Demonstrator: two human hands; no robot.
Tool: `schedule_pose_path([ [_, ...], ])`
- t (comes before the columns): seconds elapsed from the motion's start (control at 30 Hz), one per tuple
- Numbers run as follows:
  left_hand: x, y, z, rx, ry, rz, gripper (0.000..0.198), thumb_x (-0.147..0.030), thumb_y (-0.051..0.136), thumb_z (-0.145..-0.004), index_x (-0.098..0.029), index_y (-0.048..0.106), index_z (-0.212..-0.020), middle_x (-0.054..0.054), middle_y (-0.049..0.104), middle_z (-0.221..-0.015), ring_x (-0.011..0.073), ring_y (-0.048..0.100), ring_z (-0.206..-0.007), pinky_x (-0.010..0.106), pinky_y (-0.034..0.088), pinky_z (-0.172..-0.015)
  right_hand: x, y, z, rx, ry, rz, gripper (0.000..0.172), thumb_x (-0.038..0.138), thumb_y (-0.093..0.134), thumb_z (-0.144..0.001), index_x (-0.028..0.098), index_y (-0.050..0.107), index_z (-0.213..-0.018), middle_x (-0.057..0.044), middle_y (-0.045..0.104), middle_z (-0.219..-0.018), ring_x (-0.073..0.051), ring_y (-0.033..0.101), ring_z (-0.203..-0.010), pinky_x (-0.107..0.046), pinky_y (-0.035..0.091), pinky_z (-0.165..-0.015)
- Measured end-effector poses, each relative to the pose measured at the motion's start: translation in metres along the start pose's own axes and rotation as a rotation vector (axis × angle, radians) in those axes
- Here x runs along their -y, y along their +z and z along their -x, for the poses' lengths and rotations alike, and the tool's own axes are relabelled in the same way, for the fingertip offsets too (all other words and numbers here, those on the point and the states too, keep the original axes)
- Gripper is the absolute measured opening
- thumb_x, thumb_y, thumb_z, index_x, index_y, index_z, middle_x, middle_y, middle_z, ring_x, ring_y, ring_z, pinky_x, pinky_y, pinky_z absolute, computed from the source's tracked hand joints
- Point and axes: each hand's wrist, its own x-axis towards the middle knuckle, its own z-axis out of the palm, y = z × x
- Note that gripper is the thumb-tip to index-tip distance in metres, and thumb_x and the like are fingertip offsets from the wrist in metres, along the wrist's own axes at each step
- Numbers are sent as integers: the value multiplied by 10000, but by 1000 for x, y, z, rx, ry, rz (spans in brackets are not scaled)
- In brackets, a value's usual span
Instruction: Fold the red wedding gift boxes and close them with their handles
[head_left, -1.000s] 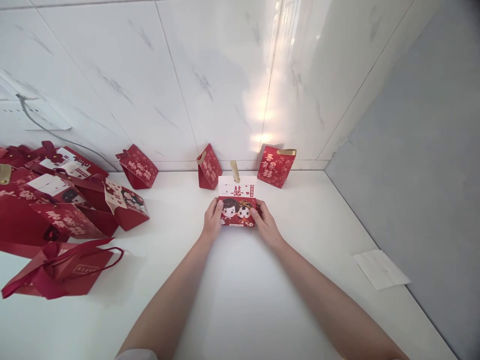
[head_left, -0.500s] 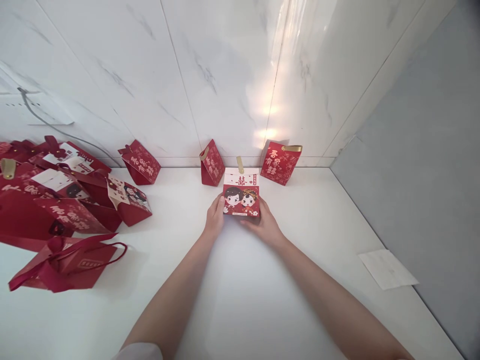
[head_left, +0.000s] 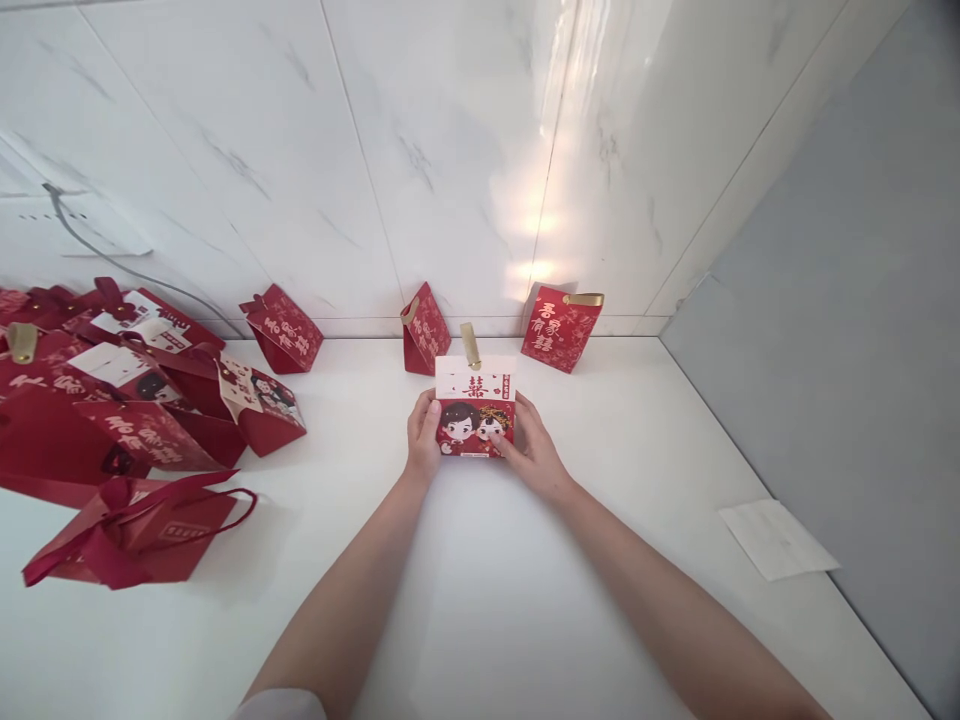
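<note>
A small red and white gift box [head_left: 475, 400] with a cartoon couple printed on its front is held between my two hands, near the middle of the view. Its gold ribbon loop [head_left: 470, 345] sticks up from the top edge. My left hand [head_left: 424, 435] grips the left side, thumb along the edge. On the right side, my right hand [head_left: 536, 450] is closed with its thumb pressed on the lower front. The fingers behind the box are hidden.
Along the tiled wall stand a red box [head_left: 283, 328], another red box [head_left: 426, 328] and a gold-ribboned one [head_left: 562, 328]. Several red boxes and bags [head_left: 165, 440] crowd the left. A ribboned red bag [head_left: 165, 530] lies front left; a white paper [head_left: 778, 540] is at right.
The gift box has come slightly toward me and left, its white top now showing more fully. My right thumb has moved from beneath its lower edge onto the front.
</note>
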Motion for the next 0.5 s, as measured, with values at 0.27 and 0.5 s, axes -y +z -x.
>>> schedule_pose_path([
  [0.27,-40,-6,-10,110,87,-180,420,-473,581,-862,-221,502,-1189,49,653,-941,172,632,-816,280,496,-729,18,-6,3,-142,3,-163,494,318,598,-892,254,378,-1330,-116,445,-1437,-236,519,-1243,-449,436,-1045],
  [0.5,-125,-5,-19,448,-2,-758,247,-338,596,-856,-257,675,-1075,21,686,-1092,210,626,-997,286,474,-804,76,-30,-35,-53,-112,116,172,195,538,-906,250,626,-1043,-38,689,-1003,-210,631,-936,-417,451,-942],
])
